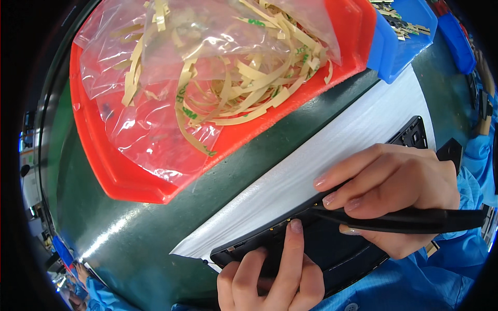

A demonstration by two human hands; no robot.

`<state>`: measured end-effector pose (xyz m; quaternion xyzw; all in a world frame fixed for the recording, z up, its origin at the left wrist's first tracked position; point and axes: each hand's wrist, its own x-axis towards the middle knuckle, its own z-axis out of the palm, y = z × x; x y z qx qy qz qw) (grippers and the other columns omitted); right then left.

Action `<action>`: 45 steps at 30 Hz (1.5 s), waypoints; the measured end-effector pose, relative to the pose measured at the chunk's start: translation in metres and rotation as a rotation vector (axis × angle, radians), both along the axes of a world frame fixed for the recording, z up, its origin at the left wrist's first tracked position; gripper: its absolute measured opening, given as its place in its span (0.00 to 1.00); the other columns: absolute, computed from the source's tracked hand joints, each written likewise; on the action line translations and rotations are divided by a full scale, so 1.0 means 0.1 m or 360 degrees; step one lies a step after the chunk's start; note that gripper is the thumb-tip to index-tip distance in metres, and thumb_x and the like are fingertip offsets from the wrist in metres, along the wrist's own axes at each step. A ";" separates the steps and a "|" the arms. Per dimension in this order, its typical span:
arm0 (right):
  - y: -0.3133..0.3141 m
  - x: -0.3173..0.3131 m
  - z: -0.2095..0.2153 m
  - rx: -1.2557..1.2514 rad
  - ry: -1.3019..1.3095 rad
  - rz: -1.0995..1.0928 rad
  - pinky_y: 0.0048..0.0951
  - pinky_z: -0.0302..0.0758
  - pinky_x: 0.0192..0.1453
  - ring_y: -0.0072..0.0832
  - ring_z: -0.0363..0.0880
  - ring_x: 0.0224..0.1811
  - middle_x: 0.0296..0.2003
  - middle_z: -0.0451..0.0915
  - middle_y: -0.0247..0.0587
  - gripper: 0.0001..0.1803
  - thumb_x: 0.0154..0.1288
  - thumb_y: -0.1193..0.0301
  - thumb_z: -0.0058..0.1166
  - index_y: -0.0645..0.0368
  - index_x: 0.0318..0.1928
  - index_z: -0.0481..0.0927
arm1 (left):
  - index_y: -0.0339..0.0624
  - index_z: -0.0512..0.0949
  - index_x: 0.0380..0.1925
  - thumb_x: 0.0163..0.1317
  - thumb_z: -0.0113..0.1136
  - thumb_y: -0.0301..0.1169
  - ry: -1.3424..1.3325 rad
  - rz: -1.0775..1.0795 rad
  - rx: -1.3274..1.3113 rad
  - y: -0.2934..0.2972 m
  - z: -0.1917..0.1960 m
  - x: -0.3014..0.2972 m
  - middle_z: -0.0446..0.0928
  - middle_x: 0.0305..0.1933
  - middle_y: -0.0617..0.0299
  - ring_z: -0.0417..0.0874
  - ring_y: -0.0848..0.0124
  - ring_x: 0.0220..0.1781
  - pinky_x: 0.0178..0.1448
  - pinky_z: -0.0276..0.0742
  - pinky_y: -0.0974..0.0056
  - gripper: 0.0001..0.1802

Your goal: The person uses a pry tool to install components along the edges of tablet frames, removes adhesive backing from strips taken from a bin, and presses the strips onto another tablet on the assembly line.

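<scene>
A long black phone housing (332, 259) with small gold contacts along its edge lies in front of me, slanting up to the right. My left hand (272, 282) grips its near left part, the index fingertip pressing on the inner edge beside the contacts and the other fingers curled. My right hand (399, 192) is closed round black tweezers (415, 222). Their tip meets the same edge, a little to the right of my left index finger. Whether the tip pinches anything is too small to tell. My right hand hides part of the housing's far end.
White sheet material (290, 181) lies under the housing on the green table (129, 228). Beyond stands a red bin (116, 176) with clear plastic bags and tangled beige adhesive strips (254, 98). A blue bin (386, 52) holds small parts. Blue-sleeved people work at both sides.
</scene>
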<state>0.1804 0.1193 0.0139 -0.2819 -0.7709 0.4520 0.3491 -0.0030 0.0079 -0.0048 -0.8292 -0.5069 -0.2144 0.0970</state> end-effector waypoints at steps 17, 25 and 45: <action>0.08 0.05 0.02 -0.0259 0.0041 0.0114 0.38 0.84 0.40 0.48 0.86 0.39 0.28 0.83 0.59 0.10 0.51 0.86 0.64 0.68 0.30 0.75 | 0.39 0.75 0.28 0.48 0.66 0.21 -0.0443 0.0102 -0.0386 0.09 0.15 0.00 0.83 0.43 0.56 0.78 0.60 0.36 0.39 0.75 0.65 0.10; 0.09 0.09 0.09 -0.0356 0.0110 0.0186 0.40 0.83 0.46 0.51 0.84 0.42 0.30 0.83 0.59 0.07 0.52 0.87 0.62 0.71 0.32 0.77 | 0.42 0.72 0.25 0.43 0.68 0.21 -0.0779 0.0280 -0.0246 0.34 0.15 0.21 0.83 0.33 0.59 0.76 0.68 0.25 0.25 0.73 0.69 0.12; 0.07 0.10 -0.01 -0.0345 0.0177 0.0107 0.42 0.81 0.50 0.50 0.84 0.42 0.29 0.83 0.60 0.11 0.47 0.88 0.60 0.72 0.34 0.76 | 0.38 0.71 0.30 0.39 0.69 0.16 -0.0820 0.0260 -0.0334 0.38 0.14 0.19 0.81 0.30 0.53 0.76 0.69 0.24 0.25 0.71 0.71 0.18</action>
